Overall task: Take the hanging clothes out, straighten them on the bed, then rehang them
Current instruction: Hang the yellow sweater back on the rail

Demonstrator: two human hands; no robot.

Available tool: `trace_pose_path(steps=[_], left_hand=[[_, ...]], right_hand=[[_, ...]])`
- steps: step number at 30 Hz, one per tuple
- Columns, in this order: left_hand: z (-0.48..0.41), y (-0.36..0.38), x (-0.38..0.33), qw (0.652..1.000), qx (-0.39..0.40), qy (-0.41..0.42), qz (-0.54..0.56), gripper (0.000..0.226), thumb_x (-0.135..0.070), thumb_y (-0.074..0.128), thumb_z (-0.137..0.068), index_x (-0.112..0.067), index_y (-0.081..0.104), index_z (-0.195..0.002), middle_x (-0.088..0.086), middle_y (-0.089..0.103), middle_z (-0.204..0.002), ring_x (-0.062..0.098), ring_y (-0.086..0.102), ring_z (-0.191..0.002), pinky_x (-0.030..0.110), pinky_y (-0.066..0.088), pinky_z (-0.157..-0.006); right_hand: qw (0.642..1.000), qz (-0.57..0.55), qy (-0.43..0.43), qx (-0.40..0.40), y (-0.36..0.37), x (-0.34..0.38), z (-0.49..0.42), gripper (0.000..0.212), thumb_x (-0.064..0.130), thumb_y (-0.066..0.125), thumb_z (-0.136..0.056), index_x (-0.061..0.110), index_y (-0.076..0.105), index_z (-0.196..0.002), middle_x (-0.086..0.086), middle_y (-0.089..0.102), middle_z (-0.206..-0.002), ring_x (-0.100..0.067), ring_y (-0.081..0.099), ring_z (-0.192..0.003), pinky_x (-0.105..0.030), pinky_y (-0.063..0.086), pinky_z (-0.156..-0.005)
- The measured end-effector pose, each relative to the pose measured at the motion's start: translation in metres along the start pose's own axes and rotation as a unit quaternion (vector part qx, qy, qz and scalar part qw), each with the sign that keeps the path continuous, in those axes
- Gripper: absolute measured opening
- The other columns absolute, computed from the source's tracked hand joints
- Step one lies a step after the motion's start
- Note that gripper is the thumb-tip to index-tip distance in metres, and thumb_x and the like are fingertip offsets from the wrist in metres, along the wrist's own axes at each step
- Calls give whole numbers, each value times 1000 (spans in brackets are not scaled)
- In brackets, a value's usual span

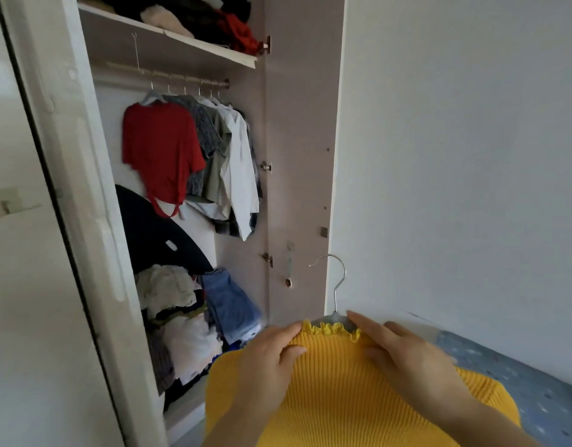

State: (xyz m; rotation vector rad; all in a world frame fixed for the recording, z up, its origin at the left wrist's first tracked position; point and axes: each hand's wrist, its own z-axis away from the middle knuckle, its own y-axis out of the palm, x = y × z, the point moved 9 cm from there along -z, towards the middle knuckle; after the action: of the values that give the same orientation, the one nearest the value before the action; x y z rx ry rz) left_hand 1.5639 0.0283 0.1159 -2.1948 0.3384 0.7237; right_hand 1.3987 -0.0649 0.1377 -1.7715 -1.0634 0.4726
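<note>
A yellow ribbed knit top (336,391) with a frilled neck sits on a grey hanger (337,285) whose metal hook points up. My left hand (271,356) grips the top's left shoulder, thumb on the front. My right hand (404,353) holds the right shoulder, fingers stretched toward the neck. The top is over the corner of the bed (523,375). In the open wardrobe, a red t-shirt (162,153), a grey patterned shirt (202,137) and a white shirt (242,175) hang from the rail (168,75).
The wardrobe's open door (301,156) stands between the rail and the white wall. A black rounded object (155,233) leans inside. Below it lie piles of folded clothes (188,317) and blue jeans (230,304). More clothes fill the top shelf (194,17).
</note>
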Motion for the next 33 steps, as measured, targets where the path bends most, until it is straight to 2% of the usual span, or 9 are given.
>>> trace_pose_path(steps=[5, 10, 15, 17, 20, 24, 28, 30, 33], left_hand=[[-83, 19, 51, 999, -18, -21, -31, 36, -25, 59, -89, -24, 57, -125, -20, 51, -100, -3, 45, -95, 0, 28, -83], [-167, 28, 96, 995, -66, -42, -66, 36, -23, 59, -89, -24, 56, -125, -10, 60, -109, 5, 51, -102, 25, 39, -96], [-239, 11, 127, 984, -128, -67, -105, 38, -23, 61, -88, -32, 52, -123, -18, 54, -98, 0, 48, -92, 4, 34, -80], [-260, -2, 145, 978, -152, -80, -120, 37, -20, 61, -87, -27, 56, -124, -17, 53, -100, 0, 47, -93, 0, 33, -78], [-285, -21, 178, 968, -181, -100, -139, 36, -18, 61, -88, -23, 58, -124, -12, 59, -104, -1, 48, -95, 0, 32, -78], [-320, -47, 226, 957, -222, -121, -143, 39, -17, 62, -88, -29, 55, -124, -17, 56, -99, 3, 53, -96, 7, 35, -81], [-359, -84, 281, 942, -271, -136, -141, 45, -24, 63, -86, -47, 43, -119, -34, 45, -91, -19, 44, -90, -3, 31, -77], [-384, -109, 307, 936, -295, -140, -132, 45, -25, 64, -86, -40, 48, -126, -33, 46, -98, -15, 45, -94, -1, 30, -81], [-422, -145, 339, 924, -317, -139, -161, 41, -25, 60, -88, -29, 52, -129, -17, 54, -112, -2, 45, -104, 5, 29, -87]], right_hand=[[997, -49, -53, 41, 37, -31, -95, 56, 50, 39, -94, 68, -1, -128, 23, 48, -111, -1, 50, -101, -10, 38, -79], [988, -67, -127, 64, 77, -64, -192, 58, 51, 40, -93, 70, -8, -120, 25, 45, -106, 3, 47, -92, 2, 31, -75], [979, -48, -188, 60, 104, -72, -300, 54, 58, 20, -92, 75, -29, -109, 22, 45, -123, 1, 49, -98, -10, 38, -83], [975, -41, -211, 48, 116, -63, -337, 47, 63, 6, -85, 72, -34, -108, 20, 46, -124, 1, 47, -91, -14, 42, -82], [970, -35, -233, 54, 138, -48, -387, 43, 66, -8, -76, 70, -39, -105, 20, 42, -128, 4, 35, -86, -12, 38, -74], [960, -40, -270, 54, 164, -16, -451, 43, 59, 2, -87, 70, -36, -106, 19, 39, -127, 4, 41, -89, -12, 36, -72], [953, -48, -299, 15, 180, 21, -519, 49, 50, 15, -96, 62, -18, -131, 16, 40, -126, -1, 50, -100, -14, 41, -77], [944, -55, -326, -15, 180, 44, -558, 51, 50, 17, -96, 62, -21, -128, 17, 41, -122, -2, 51, -99, -14, 44, -78], [931, -61, -356, -53, 181, 78, -613, 51, 49, 20, -96, 59, -15, -132, 14, 44, -115, -5, 54, -95, -18, 46, -76]])
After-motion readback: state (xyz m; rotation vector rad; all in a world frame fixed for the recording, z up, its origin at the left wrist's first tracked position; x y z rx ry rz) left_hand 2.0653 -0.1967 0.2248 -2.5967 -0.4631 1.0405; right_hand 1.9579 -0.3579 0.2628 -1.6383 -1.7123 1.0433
